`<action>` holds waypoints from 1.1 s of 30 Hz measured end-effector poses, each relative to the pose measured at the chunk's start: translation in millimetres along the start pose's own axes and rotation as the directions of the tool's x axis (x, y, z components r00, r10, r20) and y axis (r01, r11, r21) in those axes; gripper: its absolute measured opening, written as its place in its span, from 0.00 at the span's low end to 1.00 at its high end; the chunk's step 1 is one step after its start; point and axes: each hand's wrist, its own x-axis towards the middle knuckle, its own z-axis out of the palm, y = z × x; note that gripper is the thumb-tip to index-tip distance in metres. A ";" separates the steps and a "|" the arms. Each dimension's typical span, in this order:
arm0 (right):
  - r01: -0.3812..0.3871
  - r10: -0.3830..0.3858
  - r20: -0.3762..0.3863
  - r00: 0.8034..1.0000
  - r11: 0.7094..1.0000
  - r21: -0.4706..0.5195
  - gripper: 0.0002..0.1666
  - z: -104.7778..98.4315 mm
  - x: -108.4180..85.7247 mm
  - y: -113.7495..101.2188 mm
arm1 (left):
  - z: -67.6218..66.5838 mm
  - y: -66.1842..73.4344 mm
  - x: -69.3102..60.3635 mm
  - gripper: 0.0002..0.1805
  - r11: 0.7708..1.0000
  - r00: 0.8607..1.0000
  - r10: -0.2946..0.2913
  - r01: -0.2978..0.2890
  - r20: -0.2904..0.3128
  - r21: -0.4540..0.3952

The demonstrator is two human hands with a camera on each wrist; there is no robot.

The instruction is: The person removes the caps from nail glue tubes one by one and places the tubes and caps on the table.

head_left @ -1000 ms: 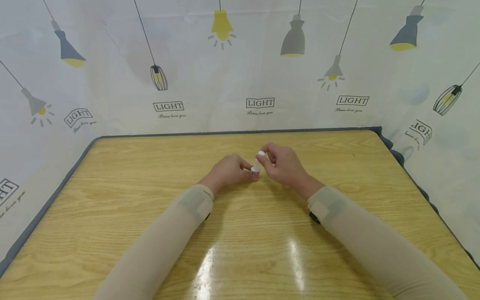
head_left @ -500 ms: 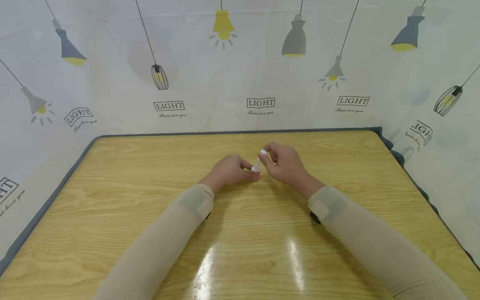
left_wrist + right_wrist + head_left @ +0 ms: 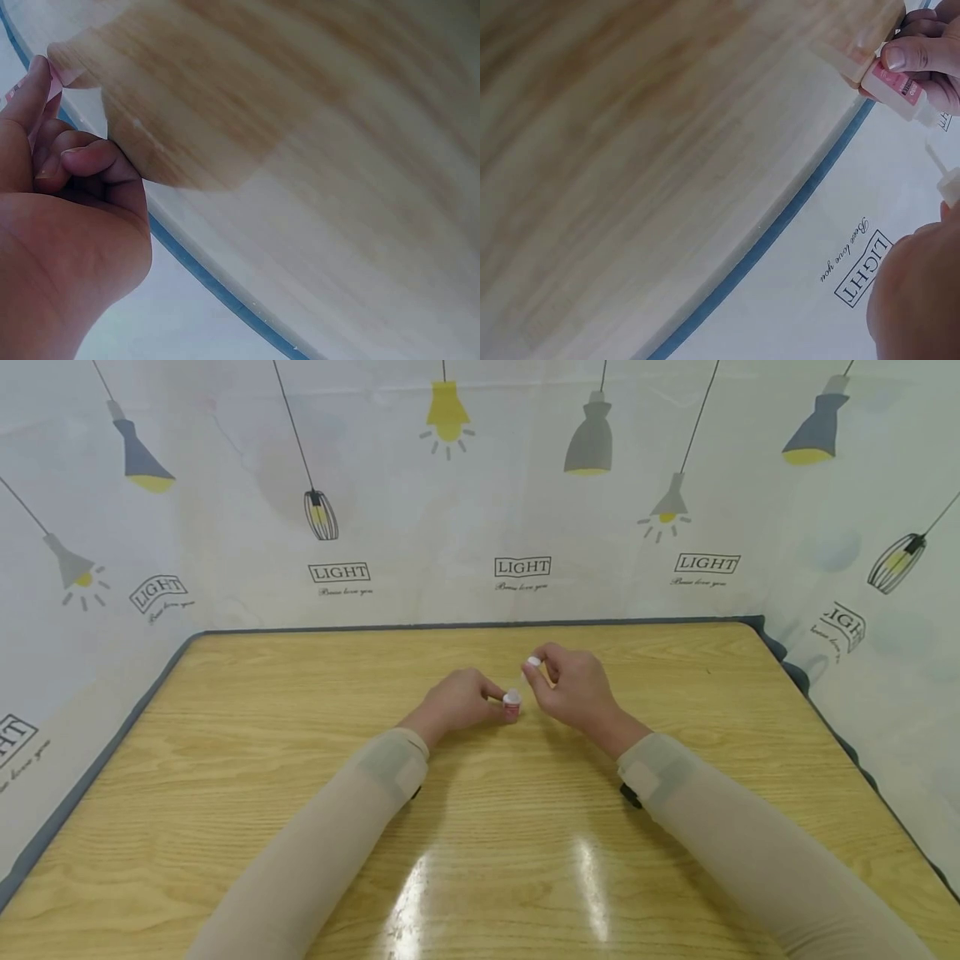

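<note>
Near the far middle of the table, my left hand (image 3: 461, 700) pinches a small white bottle (image 3: 512, 709) with a pink label. In the right wrist view the bottle (image 3: 897, 86) has its base at its reflection in the tabletop, and its neck is uncovered. My right hand (image 3: 576, 690) pinches a white cap (image 3: 533, 661) by thumb and fingertips, up and to the right of the bottle. From the cap (image 3: 950, 184) a thin pale applicator stem (image 3: 935, 158) points toward the neck, apart from it. In the left wrist view the fingers mostly hide the bottle.
The glossy wooden table (image 3: 300, 793) has a dark blue edge (image 3: 465, 626). Behind it hangs a pale backdrop (image 3: 420, 527) printed with lamps and the word LIGHT, also at both sides. A black strap piece (image 3: 630, 794) sits under the right sleeve.
My right hand has drawn the cap and its stem up and to the right, away from the bottle's neck. My left hand and the bottle stay nearly where they were.
</note>
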 end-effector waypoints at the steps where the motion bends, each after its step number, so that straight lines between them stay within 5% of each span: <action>1: -0.001 0.001 -0.004 1.000 1.000 -0.009 0.09 -0.3 0.0 -0.1 | 0.1 0.0 -0.1 0.21 1.000 1.000 0.000 0.000 0.001 -0.005; 14: 0.029 -0.031 -0.132 0.991 0.999 -0.018 0.09 4.8 4.7 -0.6 | 1.0 -1.8 1.2 0.19 1.000 1.000 0.010 -0.010 -0.006 -0.027; 25: -0.136 0.135 -0.041 0.990 0.990 -0.023 0.10 1.2 4.4 -0.7 | 0.6 -4.8 3.1 0.20 0.995 0.998 -0.002 -0.004 -0.065 -0.095; 33: -0.227 0.232 0.079 0.969 0.971 -0.072 0.17 3.4 6.7 0.8 | -0.1 -2.4 2.1 0.18 1.000 0.990 0.003 0.000 -0.143 0.021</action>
